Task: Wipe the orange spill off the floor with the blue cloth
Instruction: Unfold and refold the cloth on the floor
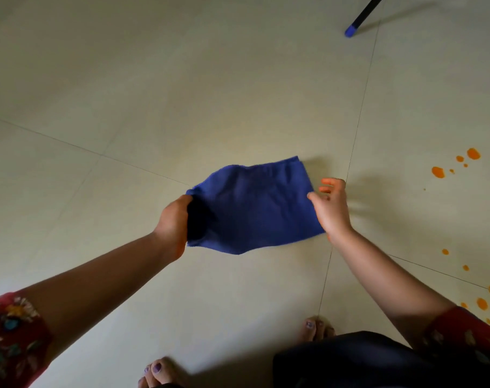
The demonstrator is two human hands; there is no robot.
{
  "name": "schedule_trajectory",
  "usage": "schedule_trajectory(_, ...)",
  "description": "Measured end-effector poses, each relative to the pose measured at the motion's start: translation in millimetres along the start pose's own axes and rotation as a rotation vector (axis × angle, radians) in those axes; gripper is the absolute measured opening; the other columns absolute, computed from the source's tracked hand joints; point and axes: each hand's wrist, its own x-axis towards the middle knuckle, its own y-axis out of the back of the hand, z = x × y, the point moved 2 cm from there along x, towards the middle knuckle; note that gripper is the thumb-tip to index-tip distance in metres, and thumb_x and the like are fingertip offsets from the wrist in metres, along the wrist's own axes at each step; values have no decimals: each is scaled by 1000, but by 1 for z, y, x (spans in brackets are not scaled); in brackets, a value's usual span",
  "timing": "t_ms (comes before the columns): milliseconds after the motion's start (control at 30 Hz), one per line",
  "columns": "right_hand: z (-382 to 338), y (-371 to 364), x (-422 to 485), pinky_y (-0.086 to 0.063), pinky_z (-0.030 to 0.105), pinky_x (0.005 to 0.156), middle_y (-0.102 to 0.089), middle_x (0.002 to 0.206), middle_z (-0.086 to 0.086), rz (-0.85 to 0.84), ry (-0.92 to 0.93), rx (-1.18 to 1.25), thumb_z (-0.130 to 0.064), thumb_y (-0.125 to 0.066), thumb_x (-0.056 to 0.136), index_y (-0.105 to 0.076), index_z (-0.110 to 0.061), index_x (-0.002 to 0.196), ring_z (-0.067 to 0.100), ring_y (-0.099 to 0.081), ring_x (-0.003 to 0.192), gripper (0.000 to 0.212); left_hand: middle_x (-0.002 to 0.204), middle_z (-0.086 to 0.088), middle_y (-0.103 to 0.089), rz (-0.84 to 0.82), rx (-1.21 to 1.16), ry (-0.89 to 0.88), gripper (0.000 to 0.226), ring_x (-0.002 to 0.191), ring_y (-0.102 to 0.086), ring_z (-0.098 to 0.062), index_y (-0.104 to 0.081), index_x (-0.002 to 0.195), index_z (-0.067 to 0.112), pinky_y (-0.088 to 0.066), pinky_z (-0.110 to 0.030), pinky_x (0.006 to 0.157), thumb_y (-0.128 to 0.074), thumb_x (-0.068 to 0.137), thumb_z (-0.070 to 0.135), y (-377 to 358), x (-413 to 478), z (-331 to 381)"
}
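Floor: pale cream tiles (238, 79) seen from above, crossed by thin dark grout lines.
Blue cloth: a rectangle of dark blue fabric (255, 205) in the middle of the view, spread between the two hands and casting a soft shadow on the tiles at its upper right corner.
Left hand: the left hand (176, 219) has its grip closed on the cloth's left edge; the fabric bunches there and hides the fingers.
Right hand: the right hand (332, 205) is at the cloth's right edge with a loose, open grip, fingers relaxed and spread. The thumb tip lies against the fabric, but whether it presses it cannot be told.
Orange spill: drops and small blobs (437, 172) scattered on the floor at the far right, from a cluster level with the cloth's top down to the right sleeve; well apart from the cloth.
Pole: a black pole with a blue tip (350, 31) at the upper right.
Feet: bare toes (318, 329) with purple nails at the bottom edge.
Sleeves: red floral fabric (11, 337) on both forearms.
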Motion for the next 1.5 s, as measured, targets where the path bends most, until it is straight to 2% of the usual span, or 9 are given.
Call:
schedule_trajectory(233, -21, -44, -39, -34, 14, 103, -48, 138, -7, -485, 583, -138, -8, -60, 90, -41, -23, 142, 4, -45, 124, 57, 96, 10, -68, -234, 337, -236, 25, 90, -61, -5, -61, 103, 34, -46, -19, 73, -46, 99, 15, -11, -14, -4)
schedule_trajectory(433, -37, -59, -13, -37, 21, 88, -62, 86, -15, -705, 901, -680, -16, -60, 74, -55, -36, 123, 3, -55, 85, 53, 78, 2, -63, -449, 396, -412, 19, 76, -55, -8, -64, 85, 6, -43, -14, 69, -47, 87, 13, -12, -21, 20)
schedule_trajectory(567, -29, -42, 8, -49, 35, 77, -62, 79, -8, -712, 677, -570, -19, -65, 82, -65, -24, 78, 8, -56, 77, 6, 71, 9, -58, -182, 386, -553, 21, 70, -50, -6, -60, 79, 9, -40, -14, 64, -40, 78, 14, 6, -2, 36)
schedule_trajectory(800, -51, -72, 15, -30, 31, 113, -44, 147, -5, -743, 677, -601, -26, -47, 99, -29, -30, 148, 11, -37, 135, 52, 101, 13, -54, -244, 472, -764, 52, 99, -50, -1, -61, 64, 32, -38, -11, 85, -33, 73, -11, 23, 16, 34)
schedule_trajectory(900, -57, -86, 24, -33, 40, 110, -51, 138, 2, -790, 591, -829, -40, -31, 103, -29, -30, 148, 21, -38, 135, 46, 107, 4, -52, -48, 380, -744, 45, 103, -50, -1, -59, 70, 22, -38, -9, 83, -32, 76, -13, 25, 18, 41)
schedule_trajectory(1033, -49, -91, 18, -35, 31, 94, -59, 84, 2, -763, 421, -801, -36, -41, 100, -55, -19, 96, 24, -51, 113, 23, 124, -4, -51, 463, 124, -321, 33, 104, -50, -16, -49, 123, 15, -38, -23, 82, -50, 92, 3, 34, 24, 27)
schedule_trajectory(1167, -50, -83, -20, -33, 21, 50, -44, 59, -3, -844, 138, -123, -20, -55, 97, -48, -19, 69, 10, -39, 52, 29, 105, -7, -63, 111, 30, 130, 21, 85, -61, -19, -60, 113, 7, -47, -28, 72, -55, 93, 12, 11, -6, -15)
schedule_trajectory(1400, -68, -66, -71, -41, 16, 61, -63, 63, -14, -770, 244, 153, -14, -59, 95, -68, -22, 73, 2, -52, 61, 26, 93, -13, -74, 32, 32, -33, 17, 89, -71, -21, -72, 92, 5, -59, -26, 77, -71, 86, 21, -22, -32, 10)
schedule_trajectory(1500, -79, -55, -74, -50, 33, 74, -70, 68, -8, -617, 426, 131, -14, -65, 91, -72, -23, 73, 7, -61, 69, 21, 90, -19, -73, -8, 133, -111, 12, 86, -70, -24, -73, 90, 5, -60, -28, 77, -68, 88, 15, -27, -39, 30)
